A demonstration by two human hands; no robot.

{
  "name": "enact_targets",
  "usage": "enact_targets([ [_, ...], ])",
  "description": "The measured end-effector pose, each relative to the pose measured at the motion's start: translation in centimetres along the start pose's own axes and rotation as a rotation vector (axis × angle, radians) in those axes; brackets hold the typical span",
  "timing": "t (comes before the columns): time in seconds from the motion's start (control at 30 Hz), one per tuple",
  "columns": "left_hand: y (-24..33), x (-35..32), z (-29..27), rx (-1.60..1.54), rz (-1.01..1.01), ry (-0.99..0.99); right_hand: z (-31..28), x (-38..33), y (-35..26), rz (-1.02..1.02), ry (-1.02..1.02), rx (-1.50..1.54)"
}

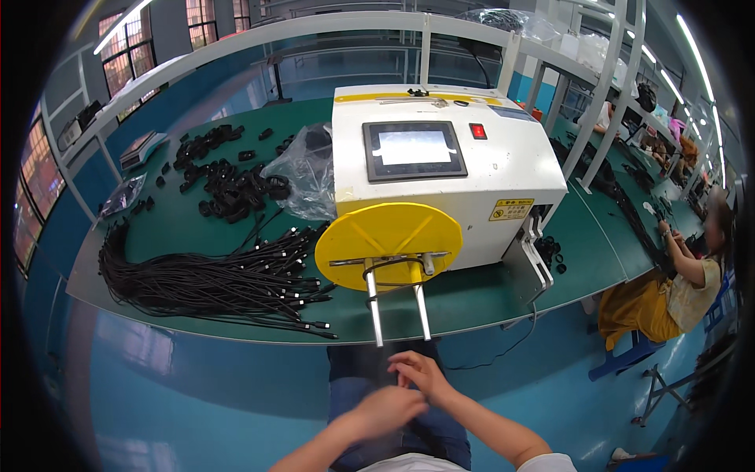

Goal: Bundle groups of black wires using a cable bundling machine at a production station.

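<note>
My hands are close together above my lap, in front of the table edge. My left hand (pixel 391 411) is smeared by motion, so its fingers cannot be read. Just beyond it, my right hand (pixel 418 373) has bent, partly spread fingers, and nothing shows between them. Ahead of both is a yellow disc (pixel 362 232) on the front of a white machine (pixel 480 177). Two metal rods (pixel 374 315) stick out from the disc toward me. A black cable (pixel 368 274) loops around the rods near the disc, touched by neither hand.
Left on the green table (pixel 197 311) lies a large bundle of black cables (pixel 212 275). Behind it are piled black coils (pixel 228 185) and a clear plastic bag (pixel 303 177). A metal bracket (pixel 528 259) stands at the machine's right. Another person (pixel 692 275) sits far right.
</note>
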State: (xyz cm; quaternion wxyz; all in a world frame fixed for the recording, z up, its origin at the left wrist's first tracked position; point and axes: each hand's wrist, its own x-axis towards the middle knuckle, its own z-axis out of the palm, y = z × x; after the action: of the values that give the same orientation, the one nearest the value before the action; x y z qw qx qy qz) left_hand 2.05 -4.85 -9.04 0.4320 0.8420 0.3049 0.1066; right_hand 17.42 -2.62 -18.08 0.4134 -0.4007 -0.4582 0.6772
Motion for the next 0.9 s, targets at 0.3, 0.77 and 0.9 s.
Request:
enact_targets([
  [0.3,-14.8,-15.6,-8.3,-0.993,-0.205,0.963,-3.6,-2.2,-0.3,0.087,0.133,-0.131],
  [0.77,-4.4,-11.7,-7.0,-0.309,-0.244,-0.441,4.6,-4.2,-10.1,-0.063,-0.621,0.639],
  [0.9,-10.9,-13.9,-5.8,-0.605,-0.47,0.059,-0.5,-1.0,-0.3,-0.22,-0.724,1.043],
])
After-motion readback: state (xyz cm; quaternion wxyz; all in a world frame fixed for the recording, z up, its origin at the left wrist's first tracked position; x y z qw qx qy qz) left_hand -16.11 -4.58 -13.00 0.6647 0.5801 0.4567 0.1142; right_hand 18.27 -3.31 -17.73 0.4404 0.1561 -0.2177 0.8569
